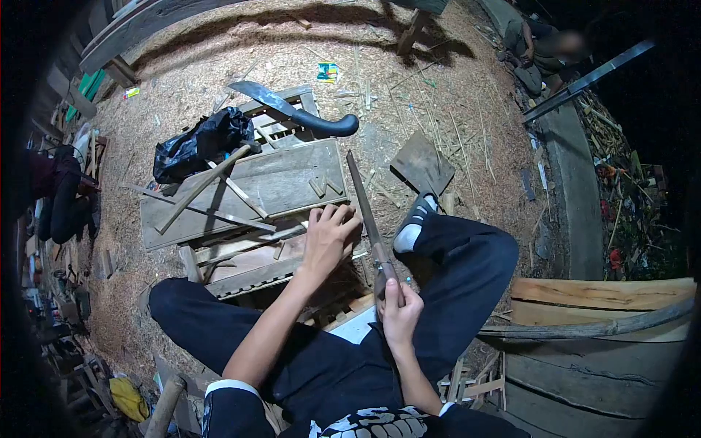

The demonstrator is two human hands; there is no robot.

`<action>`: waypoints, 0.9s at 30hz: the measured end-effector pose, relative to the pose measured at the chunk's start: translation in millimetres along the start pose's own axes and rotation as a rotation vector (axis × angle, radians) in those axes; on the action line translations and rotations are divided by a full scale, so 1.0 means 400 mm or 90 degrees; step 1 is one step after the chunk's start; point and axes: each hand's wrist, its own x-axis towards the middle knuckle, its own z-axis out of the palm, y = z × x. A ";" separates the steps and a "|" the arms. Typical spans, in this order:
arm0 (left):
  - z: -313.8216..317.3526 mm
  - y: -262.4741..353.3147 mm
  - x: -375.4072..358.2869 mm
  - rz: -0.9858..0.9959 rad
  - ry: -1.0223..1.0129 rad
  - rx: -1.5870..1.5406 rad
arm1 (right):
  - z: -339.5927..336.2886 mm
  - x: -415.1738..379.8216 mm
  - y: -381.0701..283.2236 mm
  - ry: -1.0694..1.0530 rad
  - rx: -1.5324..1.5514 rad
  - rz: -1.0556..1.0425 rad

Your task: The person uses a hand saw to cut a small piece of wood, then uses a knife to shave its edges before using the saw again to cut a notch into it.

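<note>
My right hand (401,314) is closed around the wooden handle of what looks like a hand saw (367,212); its long, narrow blade points up and away from me. My left hand (330,237) rests at the near right corner of a low wooden bench (292,171), fingers curled down over something at the edge that I cannot make out. Small wood strips (325,186) lie on the bench just beyond those fingers. A large knife (292,113) with a black handle lies past the bench board, its curved blade pointing left.
A black plastic bag (201,146) and long sticks (204,186) lie on the bench. Right of it are a square wood block (423,164) and my foot (412,223). Planks (599,306) stand at the right. Another person (537,51) sits at the upper right; shavings cover the ground.
</note>
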 end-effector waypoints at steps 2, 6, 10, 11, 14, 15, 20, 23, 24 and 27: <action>-0.009 -0.002 -0.001 0.008 -0.005 0.008 | 0.003 0.001 0.008 -0.012 0.028 -0.004; -0.010 0.001 0.004 0.018 0.002 0.020 | -0.006 0.000 -0.009 -0.005 0.031 -0.001; -0.009 0.000 0.003 0.012 -0.013 0.017 | -0.005 -0.002 0.010 -0.004 0.036 0.002; -0.010 -0.002 0.003 0.012 -0.013 0.018 | -0.009 -0.003 0.024 -0.011 0.061 0.019; -0.003 0.002 0.003 0.023 0.008 -0.003 | -0.013 0.006 0.042 -0.021 0.028 -0.032; -0.003 0.004 0.003 0.020 0.010 0.000 | -0.014 0.009 0.033 -0.020 0.028 -0.033; -0.015 -0.007 0.004 0.017 0.024 -0.052 | -0.010 0.011 -0.022 -0.036 0.175 0.038; 0.001 -0.023 -0.001 0.011 0.033 -0.114 | -0.003 0.015 -0.004 -0.022 0.156 0.042; 0.000 -0.019 -0.001 0.000 0.044 -0.130 | 0.001 0.015 -0.005 -0.023 0.159 0.043; -0.008 -0.013 0.003 -0.014 0.056 -0.145 | 0.004 0.018 -0.008 -0.013 0.157 0.033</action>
